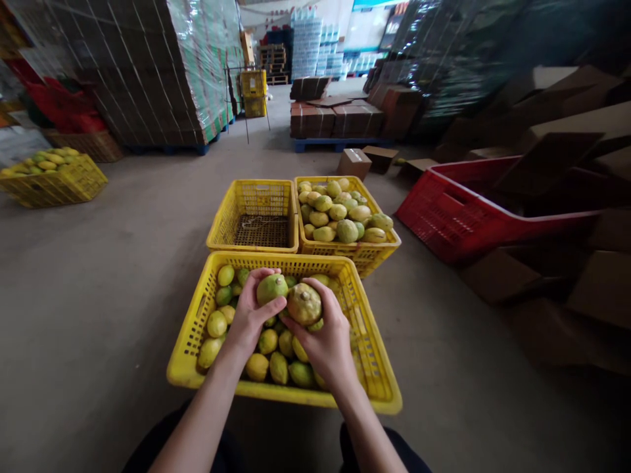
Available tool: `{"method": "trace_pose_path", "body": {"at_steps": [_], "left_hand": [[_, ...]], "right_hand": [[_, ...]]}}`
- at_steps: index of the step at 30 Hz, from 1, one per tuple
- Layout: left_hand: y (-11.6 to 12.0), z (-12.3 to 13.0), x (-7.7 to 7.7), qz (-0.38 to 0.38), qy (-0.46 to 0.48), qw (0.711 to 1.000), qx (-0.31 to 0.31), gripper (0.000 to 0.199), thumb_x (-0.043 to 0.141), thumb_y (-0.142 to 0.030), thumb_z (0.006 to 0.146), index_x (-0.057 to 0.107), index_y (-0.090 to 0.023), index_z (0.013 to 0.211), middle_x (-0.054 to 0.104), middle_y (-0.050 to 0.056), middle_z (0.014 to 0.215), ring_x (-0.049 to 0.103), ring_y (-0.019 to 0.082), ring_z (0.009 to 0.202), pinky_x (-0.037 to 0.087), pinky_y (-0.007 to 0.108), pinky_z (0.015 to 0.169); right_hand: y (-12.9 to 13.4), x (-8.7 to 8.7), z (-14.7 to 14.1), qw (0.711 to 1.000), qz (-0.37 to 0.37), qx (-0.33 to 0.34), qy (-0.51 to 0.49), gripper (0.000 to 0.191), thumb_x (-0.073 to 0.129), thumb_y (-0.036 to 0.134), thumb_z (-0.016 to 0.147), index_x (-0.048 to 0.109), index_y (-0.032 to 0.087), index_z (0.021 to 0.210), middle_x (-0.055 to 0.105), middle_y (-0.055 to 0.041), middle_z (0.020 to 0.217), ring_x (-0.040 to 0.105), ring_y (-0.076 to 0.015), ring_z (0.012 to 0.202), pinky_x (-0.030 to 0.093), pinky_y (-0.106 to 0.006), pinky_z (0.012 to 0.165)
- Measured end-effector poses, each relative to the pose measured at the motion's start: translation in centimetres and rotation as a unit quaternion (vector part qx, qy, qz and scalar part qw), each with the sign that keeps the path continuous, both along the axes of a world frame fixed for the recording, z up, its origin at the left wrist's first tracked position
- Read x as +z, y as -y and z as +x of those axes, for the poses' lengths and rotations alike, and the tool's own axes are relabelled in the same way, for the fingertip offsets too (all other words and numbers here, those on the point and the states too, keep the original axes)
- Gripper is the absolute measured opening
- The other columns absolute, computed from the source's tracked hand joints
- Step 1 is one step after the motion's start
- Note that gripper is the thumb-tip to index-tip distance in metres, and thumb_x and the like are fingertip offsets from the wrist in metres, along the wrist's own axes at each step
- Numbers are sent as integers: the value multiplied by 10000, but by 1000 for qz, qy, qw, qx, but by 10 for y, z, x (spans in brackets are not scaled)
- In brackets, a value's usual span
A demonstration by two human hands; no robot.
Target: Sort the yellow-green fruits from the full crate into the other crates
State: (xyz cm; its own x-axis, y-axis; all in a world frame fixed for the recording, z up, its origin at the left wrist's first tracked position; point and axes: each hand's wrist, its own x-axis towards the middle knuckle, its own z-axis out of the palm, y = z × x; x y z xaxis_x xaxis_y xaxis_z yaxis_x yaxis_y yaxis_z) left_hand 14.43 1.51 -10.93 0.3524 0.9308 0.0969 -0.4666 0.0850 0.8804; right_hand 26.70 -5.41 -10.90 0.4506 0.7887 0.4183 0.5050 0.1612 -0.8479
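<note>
My left hand (pixel 249 312) is closed around a green papaya (pixel 272 290), its stem end turned up. In my right hand (pixel 330 328) is a yellower, lumpy papaya (pixel 304 304), gripped between thumb and fingers. The two fruits are side by side, very close together. Both hands are over a wide yellow crate (pixel 185 348) holding many yellow and green papayas (pixel 279 368). My hands and forearms hide part of its contents.
Beyond it stand a yellow crate (pixel 221 220) with no fruit seen inside and another (pixel 340 248) heaped with papayas. A red crate (pixel 444 217) and cardboard boxes (pixel 601 289) crowd the right. Wrapped pallet stacks (pixel 207 66) rise behind. Another fruit-filled crate (pixel 64 187) is far left.
</note>
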Motion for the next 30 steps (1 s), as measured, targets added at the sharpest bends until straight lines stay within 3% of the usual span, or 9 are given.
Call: {"method": "trace_pose_path", "body": {"at_steps": [4, 9, 16, 20, 23, 26, 30], "left_hand": [[2, -2, 2, 50, -55, 997, 9, 405, 839, -257, 713, 623, -242, 1056, 630, 25, 1159, 588, 187, 1130, 434, 311, 1029], [4, -2, 5, 35, -79, 996, 11, 443, 858, -260, 674, 621, -238, 1047, 639, 26, 1150, 613, 194, 1082, 460, 315, 995], [9, -4, 16, 11, -117, 993, 0, 486, 883, -218, 619, 678, -226, 1060, 672, 52, 1087, 647, 235, 1035, 488, 307, 928], [13, -3, 23, 15, -126, 992, -12, 491, 892, -228, 606, 681, -225, 1049, 697, 51, 1019, 656, 245, 1017, 495, 299, 886], [14, -2, 24, 10, -126, 992, 4, 436, 887, -314, 628, 684, -221, 1003, 692, 38, 954, 656, 226, 929, 494, 290, 842], [16, 0, 20, 5, -125, 991, 36, 357, 849, -404, 686, 703, -221, 956, 668, 19, 917, 620, 188, 853, 474, 263, 808], [19, 2, 14, -49, -96, 993, 50, 303, 786, -440, 757, 716, -226, 959, 670, 19, 978, 603, 185, 918, 457, 250, 830]], "right_hand": [[0, -2, 0, 999, -13, 6, -41, 488, 710, 209, 704, 584, 245, 1175, 679, -71, 1152, 649, -275, 1061, 526, -449, 958], [1, 3, 1, 992, -31, 42, -112, 515, 706, 192, 648, 574, 242, 1144, 676, -44, 1100, 655, -242, 985, 533, -409, 925], [2, 17, 5, 950, -86, 119, -277, 547, 834, 260, 574, 563, 245, 1048, 686, 7, 898, 657, -204, 799, 563, -321, 717], [3, 17, 6, 948, -101, 77, -292, 578, 898, 353, 536, 549, 244, 983, 657, 28, 825, 622, -180, 733, 535, -298, 679], [4, 16, 3, 946, -99, 29, -307, 498, 854, 488, 617, 538, 240, 911, 628, 37, 784, 595, -165, 711, 512, -285, 674], [3, 16, 0, 943, -82, 2, -323, 425, 783, 558, 700, 565, 233, 865, 615, 33, 762, 582, -164, 719, 501, -281, 695], [-1, 17, -4, 934, -65, -10, -352, 417, 767, 571, 708, 646, 206, 871, 657, 0, 826, 604, -181, 783, 507, -287, 743]]}}
